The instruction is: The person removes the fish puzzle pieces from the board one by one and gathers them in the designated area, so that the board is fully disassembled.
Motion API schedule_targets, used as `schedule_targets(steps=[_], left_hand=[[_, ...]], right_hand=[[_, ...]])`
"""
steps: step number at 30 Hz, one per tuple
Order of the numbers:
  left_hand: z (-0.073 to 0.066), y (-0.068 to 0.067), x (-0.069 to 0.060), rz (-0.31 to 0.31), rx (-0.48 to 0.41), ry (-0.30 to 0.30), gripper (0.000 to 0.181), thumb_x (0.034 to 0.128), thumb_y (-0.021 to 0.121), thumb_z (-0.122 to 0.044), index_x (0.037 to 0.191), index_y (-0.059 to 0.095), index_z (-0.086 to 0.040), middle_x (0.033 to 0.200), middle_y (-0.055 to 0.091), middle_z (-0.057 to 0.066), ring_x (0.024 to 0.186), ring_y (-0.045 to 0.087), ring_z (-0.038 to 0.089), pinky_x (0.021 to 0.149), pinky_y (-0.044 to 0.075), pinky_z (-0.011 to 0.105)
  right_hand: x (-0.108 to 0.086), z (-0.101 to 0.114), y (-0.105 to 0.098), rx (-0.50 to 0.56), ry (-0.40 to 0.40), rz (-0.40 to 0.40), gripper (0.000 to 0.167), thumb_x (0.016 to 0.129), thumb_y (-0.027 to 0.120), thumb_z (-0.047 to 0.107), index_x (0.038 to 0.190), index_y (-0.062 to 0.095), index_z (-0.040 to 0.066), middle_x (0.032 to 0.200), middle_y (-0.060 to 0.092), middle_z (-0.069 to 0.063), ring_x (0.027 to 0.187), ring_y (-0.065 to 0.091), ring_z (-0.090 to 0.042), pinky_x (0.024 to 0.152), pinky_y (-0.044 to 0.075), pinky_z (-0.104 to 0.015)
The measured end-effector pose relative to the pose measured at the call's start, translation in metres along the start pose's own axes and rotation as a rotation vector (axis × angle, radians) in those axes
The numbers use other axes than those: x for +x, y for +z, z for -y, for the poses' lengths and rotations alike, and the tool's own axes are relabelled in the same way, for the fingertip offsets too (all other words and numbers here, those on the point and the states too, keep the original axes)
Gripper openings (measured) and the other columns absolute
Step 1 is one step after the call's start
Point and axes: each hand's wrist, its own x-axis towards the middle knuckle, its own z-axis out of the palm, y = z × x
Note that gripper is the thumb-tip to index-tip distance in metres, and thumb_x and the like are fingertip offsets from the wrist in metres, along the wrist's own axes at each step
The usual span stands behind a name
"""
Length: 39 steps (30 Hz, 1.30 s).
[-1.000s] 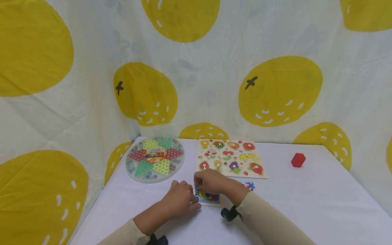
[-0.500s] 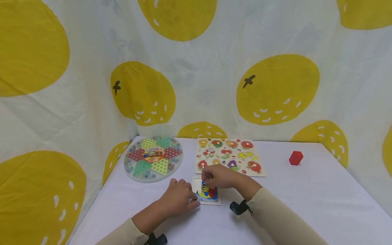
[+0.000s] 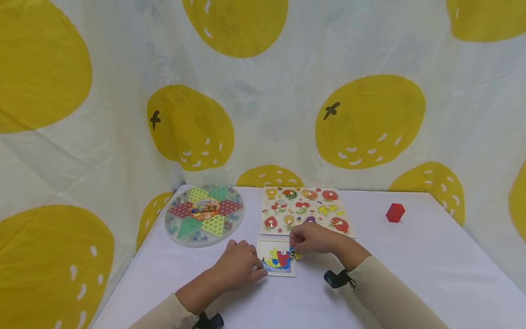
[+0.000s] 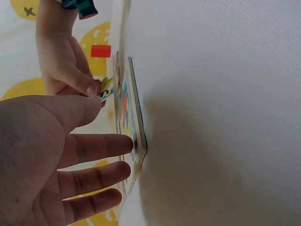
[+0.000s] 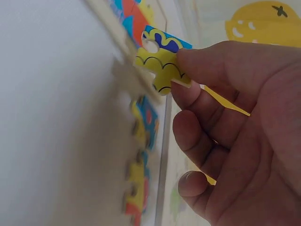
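My right hand (image 3: 314, 238) pinches a jigsaw piece (image 5: 162, 61), yellow with blue at one end, between thumb and forefinger. It holds the piece just above the right edge of a small puzzle tray (image 3: 264, 246). Joined yellow, red and blue pieces (image 3: 282, 259) lie in the tray's lower part, while its upper part shows bare board. My left hand (image 3: 240, 267) rests at the tray's lower left corner. In the left wrist view its fingers are fairly straight, with one fingertip (image 4: 124, 143) against the tray.
Several loose jigsaw pieces (image 5: 141, 155) lie on the table beyond my right hand. A fruit peg puzzle (image 3: 304, 208) stands behind the tray. A round Chinese checkers board (image 3: 204, 214) is at the left, a red block (image 3: 395, 213) at the right.
My right hand has moved from over the tray's left side to its right edge, taking the jigsaw piece along. My left hand has stayed at the tray's corner.
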Motion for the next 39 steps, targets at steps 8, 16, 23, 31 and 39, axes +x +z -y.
schedule_targets(steps=[8, 16, 23, 31, 39], left_hand=[[0.000, -0.001, 0.001, 0.001, 0.014, -0.006, 0.026, 0.0955, 0.076, -0.053, 0.102, 0.088, -0.031, 0.088, 0.061, -0.014, 0.090, 0.048, 0.009, 0.085, 0.037, 0.041], [-0.001, -0.001, 0.003, -0.018, 0.038, 0.008, 0.027, 0.0966, 0.073, -0.054, 0.102, 0.088, -0.032, 0.091, 0.064, -0.013, 0.093, 0.050, 0.010, 0.086, 0.038, 0.042], [-0.004, -0.001, 0.006, 0.004, 0.008, 0.005, 0.027, 0.0957, 0.075, -0.054, 0.106, 0.087, -0.033, 0.095, 0.066, -0.013, 0.096, 0.051, 0.010, 0.088, 0.039, 0.042], [-0.009, 0.001, 0.009, 0.003, -0.011, 0.012, 0.028, 0.0947, 0.076, -0.055, 0.108, 0.087, -0.032, 0.092, 0.065, -0.014, 0.093, 0.050, 0.008, 0.087, 0.038, 0.041], [-0.011, 0.007, 0.012, 0.012, -0.016, 0.016, 0.028, 0.0949, 0.076, -0.056, 0.108, 0.087, -0.034, 0.090, 0.062, -0.015, 0.092, 0.049, 0.008, 0.086, 0.037, 0.040]], right_hand=[[-0.006, -0.012, 0.003, -0.009, 0.056, -0.002, 0.013, 0.094, 0.082, 0.012, 0.093, 0.073, 0.020, 0.082, 0.065, 0.003, 0.081, 0.060, -0.017, 0.073, 0.052, -0.031], [-0.008, -0.012, 0.001, -0.011, 0.049, -0.023, 0.016, 0.094, 0.082, 0.010, 0.090, 0.072, 0.022, 0.082, 0.065, 0.004, 0.083, 0.061, -0.018, 0.075, 0.053, -0.034], [-0.009, -0.013, 0.003, -0.021, 0.041, -0.008, 0.014, 0.094, 0.082, 0.009, 0.091, 0.075, 0.021, 0.083, 0.065, 0.004, 0.082, 0.060, -0.017, 0.075, 0.053, -0.031], [-0.010, -0.013, 0.005, -0.041, 0.014, -0.023, 0.015, 0.092, 0.082, 0.008, 0.090, 0.076, 0.021, 0.083, 0.066, 0.007, 0.082, 0.060, -0.017, 0.074, 0.053, -0.032], [-0.007, -0.014, 0.004, -0.020, 0.020, -0.039, 0.013, 0.094, 0.081, 0.009, 0.093, 0.078, 0.022, 0.084, 0.068, 0.007, 0.083, 0.061, -0.017, 0.074, 0.054, -0.032]])
